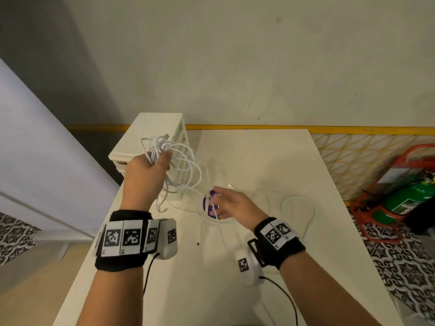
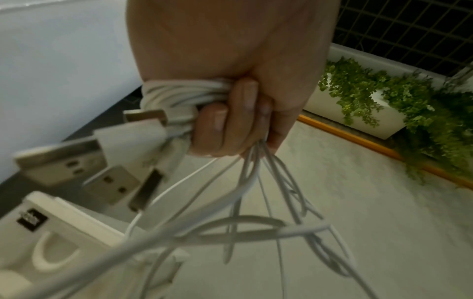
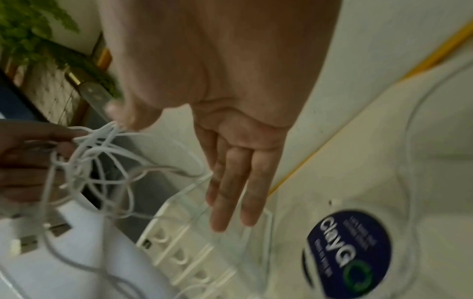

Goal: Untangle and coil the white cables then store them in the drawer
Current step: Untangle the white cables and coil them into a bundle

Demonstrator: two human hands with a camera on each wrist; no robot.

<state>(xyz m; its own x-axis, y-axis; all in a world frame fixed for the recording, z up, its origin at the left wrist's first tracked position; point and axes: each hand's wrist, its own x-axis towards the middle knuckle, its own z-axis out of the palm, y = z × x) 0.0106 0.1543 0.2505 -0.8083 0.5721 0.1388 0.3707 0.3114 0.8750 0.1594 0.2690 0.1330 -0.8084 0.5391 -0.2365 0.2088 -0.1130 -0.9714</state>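
My left hand (image 1: 153, 168) is raised in front of the white drawer unit (image 1: 153, 130) and grips a tangled bundle of white cables (image 1: 174, 156). In the left wrist view its fingers (image 2: 225, 121) curl round the bundle (image 2: 179, 95), and several USB plugs (image 2: 110, 182) stick out. Loops hang down toward the table. My right hand (image 1: 221, 203) hovers lower, to the right, with straight fingers (image 3: 235, 192); hanging strands (image 3: 102, 153) run past its thumb. Another white cable (image 1: 299, 208) lies loose on the table.
The white table (image 1: 259, 161) carries a round purple sticker (image 1: 207, 205) under my right hand. The drawer unit's fronts (image 3: 179, 252) look closed. A green fire extinguisher (image 1: 409, 196) in a red stand sits on the floor to the right. A yellow-edged wall runs behind.
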